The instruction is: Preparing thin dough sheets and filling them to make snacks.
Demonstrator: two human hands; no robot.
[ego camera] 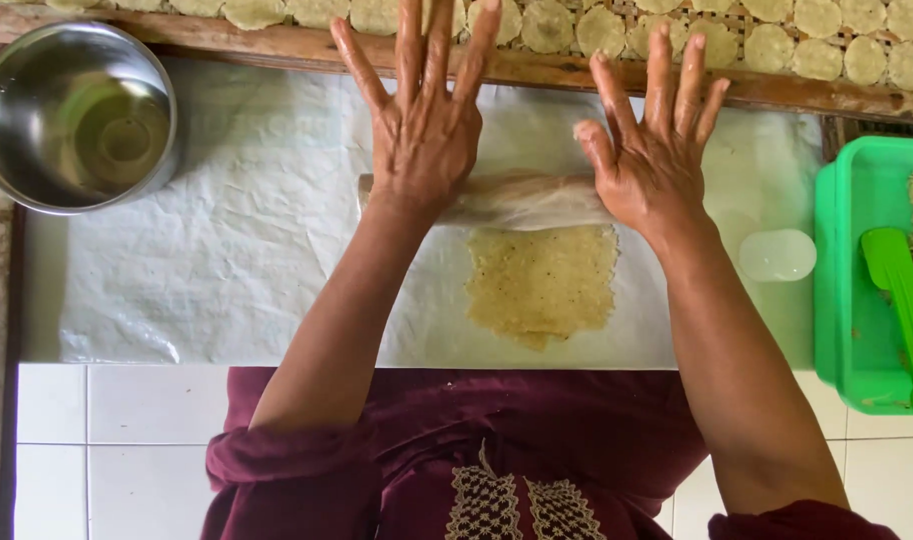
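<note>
Flat, both hands (427, 130) (652, 150) (fingers splayed) press the roller (522, 200).

Home food workspace: dough sheet (542, 285), drying crackers (777, 45).

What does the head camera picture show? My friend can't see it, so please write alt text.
Two flat hands, left hand and right hand, press a wrapped rolling pin over thin dough on a white sheet. A metal bowl sits left, a green tub right.
</note>
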